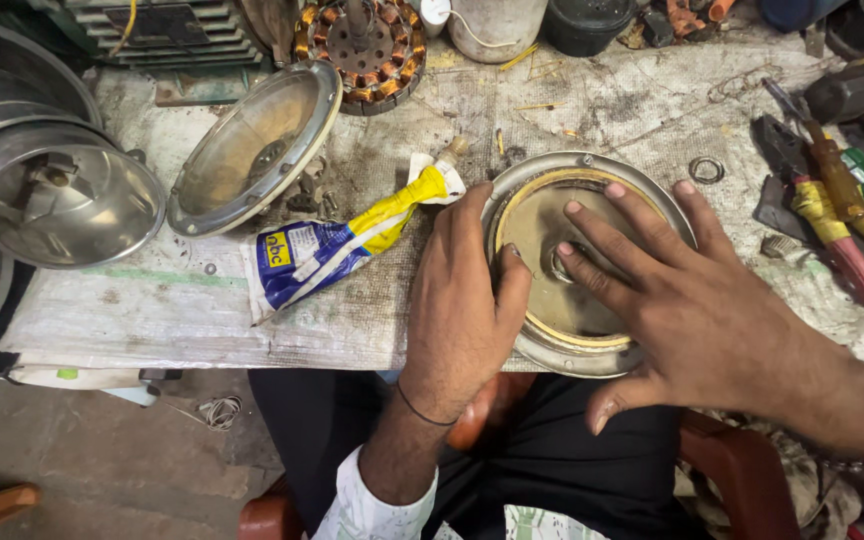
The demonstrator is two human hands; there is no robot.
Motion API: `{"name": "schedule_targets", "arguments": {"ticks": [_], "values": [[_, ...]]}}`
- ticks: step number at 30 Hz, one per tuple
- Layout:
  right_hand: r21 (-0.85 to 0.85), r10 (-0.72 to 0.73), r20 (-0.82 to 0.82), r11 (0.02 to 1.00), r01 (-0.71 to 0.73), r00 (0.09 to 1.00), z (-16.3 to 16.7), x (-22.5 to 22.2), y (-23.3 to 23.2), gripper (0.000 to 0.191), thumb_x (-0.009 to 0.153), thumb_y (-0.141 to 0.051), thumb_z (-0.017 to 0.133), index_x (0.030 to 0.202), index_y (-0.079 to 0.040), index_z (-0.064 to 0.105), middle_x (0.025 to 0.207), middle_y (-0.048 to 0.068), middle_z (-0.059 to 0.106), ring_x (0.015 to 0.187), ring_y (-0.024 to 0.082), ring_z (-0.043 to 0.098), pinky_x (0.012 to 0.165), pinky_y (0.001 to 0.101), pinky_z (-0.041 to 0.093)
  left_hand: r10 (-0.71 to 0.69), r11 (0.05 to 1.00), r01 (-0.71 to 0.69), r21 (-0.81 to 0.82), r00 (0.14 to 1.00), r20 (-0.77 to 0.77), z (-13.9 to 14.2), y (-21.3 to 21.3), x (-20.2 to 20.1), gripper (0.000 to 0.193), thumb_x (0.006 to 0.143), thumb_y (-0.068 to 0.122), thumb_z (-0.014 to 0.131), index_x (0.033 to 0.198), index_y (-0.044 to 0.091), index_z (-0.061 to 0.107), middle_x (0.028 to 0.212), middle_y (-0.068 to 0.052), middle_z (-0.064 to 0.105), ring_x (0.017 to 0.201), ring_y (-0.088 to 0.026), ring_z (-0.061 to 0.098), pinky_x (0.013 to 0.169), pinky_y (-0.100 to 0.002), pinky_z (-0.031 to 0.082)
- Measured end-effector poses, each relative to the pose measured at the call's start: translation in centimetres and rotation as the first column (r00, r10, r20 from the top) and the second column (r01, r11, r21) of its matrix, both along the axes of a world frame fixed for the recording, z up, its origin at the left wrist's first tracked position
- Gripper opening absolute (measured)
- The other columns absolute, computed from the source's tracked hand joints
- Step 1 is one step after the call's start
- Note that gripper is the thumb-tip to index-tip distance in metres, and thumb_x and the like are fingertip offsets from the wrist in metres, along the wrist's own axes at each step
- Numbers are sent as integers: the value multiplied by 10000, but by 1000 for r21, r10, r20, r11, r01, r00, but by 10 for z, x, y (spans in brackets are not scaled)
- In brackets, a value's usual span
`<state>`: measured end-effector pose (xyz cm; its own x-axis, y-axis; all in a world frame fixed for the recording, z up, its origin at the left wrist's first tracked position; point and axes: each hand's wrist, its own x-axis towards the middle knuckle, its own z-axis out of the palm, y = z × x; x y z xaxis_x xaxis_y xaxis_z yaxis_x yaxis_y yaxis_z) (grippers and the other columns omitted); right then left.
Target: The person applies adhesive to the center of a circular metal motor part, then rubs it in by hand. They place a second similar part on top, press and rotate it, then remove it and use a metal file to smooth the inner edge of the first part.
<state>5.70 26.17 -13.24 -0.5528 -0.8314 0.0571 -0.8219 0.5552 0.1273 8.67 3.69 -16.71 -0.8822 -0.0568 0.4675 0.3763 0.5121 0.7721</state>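
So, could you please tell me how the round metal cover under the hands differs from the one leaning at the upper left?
The cover under the hands lies flat, near the bench edge; the leaning cover is tilted, farther back. Both the left hand and the right hand press on the first; nothing touches the second. Both are round, shiny metal dishes.

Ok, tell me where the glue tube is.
The blue and yellow tube lies on the bench left of the left hand, below the tilted metal cover.
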Motion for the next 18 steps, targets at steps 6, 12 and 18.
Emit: {"name": "schedule_targets", "arguments": {"ticks": [6,12,18], "values": [[-133,144,-122,978,-160,982,9,-4,8,1208,746,-1019,262,1436,-46,453,1646,212,263,1565,381,169,1201,710,137,-8,1000,8,-3,1000,-6,0,-1,-1,576,976,125,604,1491,-40,406,1364,-286,562,1258,-456,589,1054,-512,484],[-132,7,130,991,10,991,16,-12,6,1227,584,-973,497,1370,-32,522,1572,260,296,1477,431,193,1146,678,150,-2,1000,2,2,1000,-2,0,0,-2,584,959,128,622,1482,-31,417,1361,-278,568,1267,-451,588,1064,-514,481],[-229,-14,247,971,73,969,19,-9,14,1180,478,-864,702,1348,-76,580,1574,219,347,1497,411,219,1173,656,142,-6,1000,6,17,1000,3,0,0,0,583,962,130,626,1482,-30,415,1355,-270,571,1254,-440,603,1054,-507,496]]}}
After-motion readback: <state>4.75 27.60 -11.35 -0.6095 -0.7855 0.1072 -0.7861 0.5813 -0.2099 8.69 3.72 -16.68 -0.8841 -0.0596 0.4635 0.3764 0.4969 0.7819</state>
